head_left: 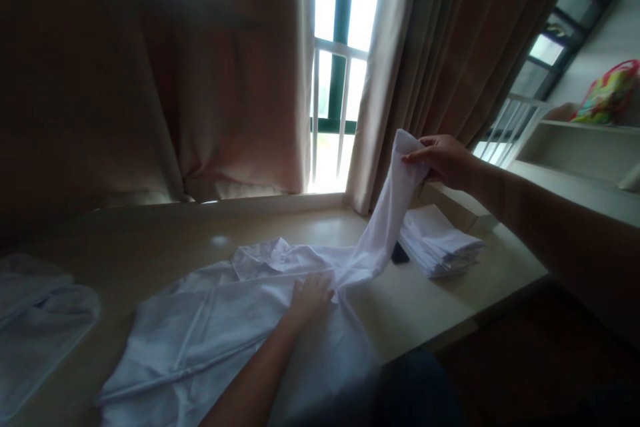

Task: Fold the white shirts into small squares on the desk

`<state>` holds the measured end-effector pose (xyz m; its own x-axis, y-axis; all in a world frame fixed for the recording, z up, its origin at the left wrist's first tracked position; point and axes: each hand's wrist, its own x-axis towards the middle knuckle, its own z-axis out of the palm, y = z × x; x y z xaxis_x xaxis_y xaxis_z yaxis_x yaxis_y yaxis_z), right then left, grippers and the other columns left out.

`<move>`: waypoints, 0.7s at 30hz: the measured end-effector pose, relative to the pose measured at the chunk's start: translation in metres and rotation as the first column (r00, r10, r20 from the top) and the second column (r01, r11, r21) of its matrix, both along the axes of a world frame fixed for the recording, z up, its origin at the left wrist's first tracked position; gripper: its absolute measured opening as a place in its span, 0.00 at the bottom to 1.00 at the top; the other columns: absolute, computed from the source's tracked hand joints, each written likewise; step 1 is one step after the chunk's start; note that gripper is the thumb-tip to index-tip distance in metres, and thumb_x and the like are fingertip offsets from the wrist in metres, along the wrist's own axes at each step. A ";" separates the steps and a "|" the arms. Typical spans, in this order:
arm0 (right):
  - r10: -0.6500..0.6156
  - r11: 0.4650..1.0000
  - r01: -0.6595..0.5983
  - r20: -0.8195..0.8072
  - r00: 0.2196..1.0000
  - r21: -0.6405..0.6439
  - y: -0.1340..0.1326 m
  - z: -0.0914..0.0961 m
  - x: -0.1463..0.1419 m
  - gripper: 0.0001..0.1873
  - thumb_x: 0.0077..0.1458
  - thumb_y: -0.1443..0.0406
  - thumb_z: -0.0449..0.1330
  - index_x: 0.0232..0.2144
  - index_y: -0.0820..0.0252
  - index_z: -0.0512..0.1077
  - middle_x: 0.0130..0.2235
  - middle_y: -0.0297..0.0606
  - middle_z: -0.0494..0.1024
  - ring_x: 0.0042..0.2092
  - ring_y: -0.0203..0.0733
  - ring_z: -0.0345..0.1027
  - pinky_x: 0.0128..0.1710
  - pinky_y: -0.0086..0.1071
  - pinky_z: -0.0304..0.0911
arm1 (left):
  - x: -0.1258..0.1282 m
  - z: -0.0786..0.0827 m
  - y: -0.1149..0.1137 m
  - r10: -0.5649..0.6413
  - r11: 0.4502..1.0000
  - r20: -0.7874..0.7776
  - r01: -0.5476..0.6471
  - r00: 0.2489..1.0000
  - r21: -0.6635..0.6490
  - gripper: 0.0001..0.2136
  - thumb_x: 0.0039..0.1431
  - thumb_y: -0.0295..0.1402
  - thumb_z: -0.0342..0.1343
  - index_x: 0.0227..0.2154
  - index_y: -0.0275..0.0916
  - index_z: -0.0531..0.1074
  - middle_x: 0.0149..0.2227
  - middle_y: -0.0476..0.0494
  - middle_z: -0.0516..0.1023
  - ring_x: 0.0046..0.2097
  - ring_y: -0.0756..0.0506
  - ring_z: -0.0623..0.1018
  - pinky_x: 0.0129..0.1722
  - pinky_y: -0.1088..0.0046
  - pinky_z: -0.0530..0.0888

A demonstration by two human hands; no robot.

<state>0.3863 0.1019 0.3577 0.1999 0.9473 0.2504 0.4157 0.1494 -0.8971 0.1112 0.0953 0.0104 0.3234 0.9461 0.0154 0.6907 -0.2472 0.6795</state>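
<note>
A white shirt (215, 320) lies spread over the pale tabletop, its collar toward the window side and its lower part running toward me. My left hand (311, 297) rests flat on the cloth near the shoulder, fingers stretched out. Pinched by the cuff end, one sleeve (385, 217) rises off the table in my right hand (440, 159). The fabric slopes down from there to the shoulder beside my left hand. Some of the right fingers are hidden behind the cloth.
A stack of folded white cloth (440, 240) sits at the right, with a dark phone-like object (399, 253) beside it and a box (450, 207) behind. More white fabric (43, 327) lies at far left. Curtains (240, 93) hang along the back; shelves (575, 153) stand at right.
</note>
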 end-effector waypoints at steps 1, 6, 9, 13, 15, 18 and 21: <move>0.052 0.999 -0.052 -0.003 0.999 0.012 0.001 0.003 -0.014 0.17 0.45 0.71 0.69 0.39 0.68 0.73 0.30 0.39 0.75 0.29 0.38 0.72 0.26 0.32 0.72 | -0.002 0.006 0.003 0.026 1.000 0.052 -0.026 0.998 -0.006 0.23 0.57 0.48 0.48 0.52 0.43 0.70 0.62 0.37 0.63 0.66 0.33 0.55 0.62 0.43 0.45; 0.283 0.959 -0.283 0.033 0.958 0.002 0.002 0.000 -0.118 0.18 0.47 0.68 0.67 0.41 0.68 0.71 0.32 0.39 0.74 0.32 0.41 0.72 0.28 0.39 0.74 | -0.041 0.073 0.021 0.139 0.990 0.362 -0.117 0.922 -0.083 0.36 0.61 0.54 0.23 0.55 0.35 0.63 0.55 0.30 0.71 0.55 0.38 0.72 0.52 0.55 0.69; 0.328 0.945 -0.325 0.127 0.936 -0.039 0.005 -0.021 -0.191 0.16 0.45 0.68 0.66 0.38 0.67 0.71 0.30 0.37 0.73 0.30 0.39 0.70 0.27 0.37 0.73 | -0.092 0.129 0.021 0.291 0.943 0.791 -0.024 0.538 -0.331 0.36 0.58 0.59 0.32 0.52 0.32 0.65 0.50 0.27 0.73 0.50 0.37 0.76 0.45 0.54 0.74; 0.379 0.924 -0.379 0.288 0.879 -0.058 0.014 -0.064 -0.286 0.12 0.46 0.63 0.65 0.33 0.65 0.73 0.28 0.36 0.73 0.31 0.38 0.68 0.30 0.32 0.69 | -0.166 0.180 0.002 0.400 0.872 0.849 0.141 0.345 -0.469 0.35 0.54 0.62 0.41 0.45 0.32 0.69 0.43 0.29 0.77 0.45 0.35 0.77 0.43 0.50 0.75; 0.395 0.913 -0.404 0.364 0.843 -0.053 0.015 -0.088 -0.329 0.11 0.46 0.62 0.64 0.32 0.64 0.74 0.29 0.37 0.74 0.32 0.39 0.69 0.31 0.31 0.67 | -0.199 0.187 -0.009 0.423 0.851 0.821 0.142 0.383 -0.505 0.33 0.52 0.61 0.45 0.42 0.33 0.71 0.38 0.33 0.78 0.40 0.36 0.78 0.41 0.51 0.75; 0.591 0.802 -0.579 0.333 0.735 -0.147 0.007 -0.123 -0.378 0.12 0.48 0.60 0.62 0.34 0.63 0.75 0.30 0.36 0.75 0.33 0.39 0.70 0.31 0.29 0.64 | -0.240 0.174 -0.021 0.511 0.821 0.748 0.019 0.424 -0.571 0.28 0.51 0.58 0.52 0.43 0.38 0.72 0.33 0.41 0.79 0.34 0.40 0.78 0.36 0.54 0.77; 0.695 0.713 -0.686 0.285 0.660 -0.147 -0.014 -0.164 -0.390 0.21 0.48 0.57 0.63 0.44 0.61 0.73 0.36 0.37 0.77 0.36 0.40 0.71 0.35 0.29 0.65 | -0.273 0.138 -0.027 0.629 0.737 0.625 -0.099 0.463 -0.669 0.28 0.47 0.58 0.56 0.40 0.39 0.72 0.32 0.42 0.79 0.33 0.40 0.78 0.33 0.56 0.77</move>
